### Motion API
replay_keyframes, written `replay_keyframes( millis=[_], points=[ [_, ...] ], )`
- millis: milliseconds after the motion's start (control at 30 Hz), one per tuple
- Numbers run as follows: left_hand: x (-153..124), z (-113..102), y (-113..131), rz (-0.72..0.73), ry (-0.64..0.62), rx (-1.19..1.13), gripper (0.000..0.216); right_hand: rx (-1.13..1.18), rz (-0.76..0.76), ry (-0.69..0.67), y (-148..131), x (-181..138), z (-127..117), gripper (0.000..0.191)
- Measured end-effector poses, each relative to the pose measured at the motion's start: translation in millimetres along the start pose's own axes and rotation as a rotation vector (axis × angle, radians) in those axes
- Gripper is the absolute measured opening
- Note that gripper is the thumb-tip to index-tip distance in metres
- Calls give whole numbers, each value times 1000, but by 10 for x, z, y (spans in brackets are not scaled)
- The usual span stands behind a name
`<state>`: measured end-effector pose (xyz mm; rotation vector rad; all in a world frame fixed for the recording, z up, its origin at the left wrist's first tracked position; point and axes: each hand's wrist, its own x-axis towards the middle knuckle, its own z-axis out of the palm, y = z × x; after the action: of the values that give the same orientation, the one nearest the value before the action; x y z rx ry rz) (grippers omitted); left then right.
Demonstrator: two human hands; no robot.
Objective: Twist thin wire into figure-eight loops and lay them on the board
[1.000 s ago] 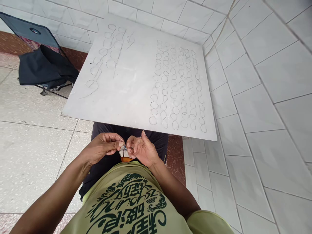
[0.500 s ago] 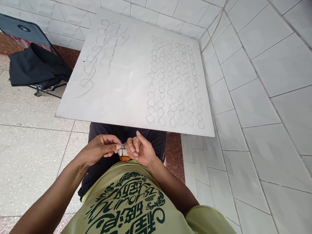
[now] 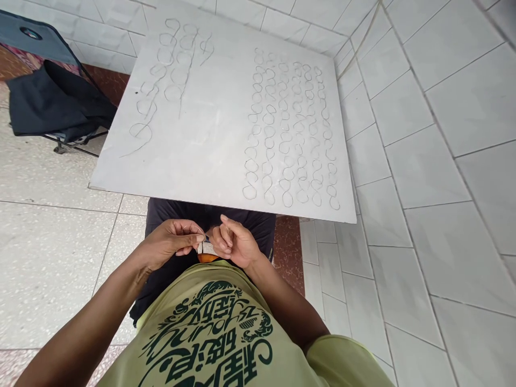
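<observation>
My left hand (image 3: 177, 243) is closed, thumb and forefinger pinching a thin wire close to my right hand. Level with it, my right hand (image 3: 236, 242) has curled fingers with the thumb side raised. A fine line shows by those fingers, but what they grip is mostly hidden. Below and between the hands an orange piece (image 3: 207, 258) with slim metal parts above it shows in part; I cannot tell its kind. Just beyond my hands lies a pale board (image 3: 213, 166). On its right side are columns of thin, looped, figure-eight wire shapes (image 3: 268, 167).
Longer wavy wires and loose rings (image 3: 147, 107) lie on the board's left side. A folding chair (image 3: 30, 33) with a dark cloth (image 3: 52, 102) over it stands at the left. A tiled wall (image 3: 435, 177) runs along the right, and a cord (image 3: 365, 40) hangs in the corner.
My left hand has shifted slightly right, nearer my right hand, still pinching the wire. The right hand keeps nearly the same curled pose. The view has tilted slightly.
</observation>
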<state>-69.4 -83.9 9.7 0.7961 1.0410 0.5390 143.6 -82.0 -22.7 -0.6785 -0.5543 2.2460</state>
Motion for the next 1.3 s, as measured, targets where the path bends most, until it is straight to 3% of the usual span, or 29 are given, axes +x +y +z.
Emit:
replay_keyframes(
  millis=[267, 500, 667, 900, 1033, 1200, 1300],
  points=[
    [-14, 5, 31, 75, 78, 67, 35, 30, 11, 18, -44, -9, -37, 52],
    [3, -79, 1, 61, 48, 166, 34, 29, -33, 42, 11, -25, -72, 50],
    [14, -103, -16, 49, 18, 179, 32, 47, 18, 26, 49, -23, -111, 55],
    [27, -64, -39, -3, -31, 175, 31, -55, 31, 47, 81, -56, -176, 55],
    [46, -12, -59, 1, 5, 145, 31, -106, 30, 102, 52, -59, -186, 54],
    [99, 87, -100, 88, 196, -67, 31, -255, -153, 254, 74, -72, -147, 48],
    [138, 162, -107, 113, 209, -119, 31, -411, -277, 323, 116, -68, -97, 36]
  ],
)
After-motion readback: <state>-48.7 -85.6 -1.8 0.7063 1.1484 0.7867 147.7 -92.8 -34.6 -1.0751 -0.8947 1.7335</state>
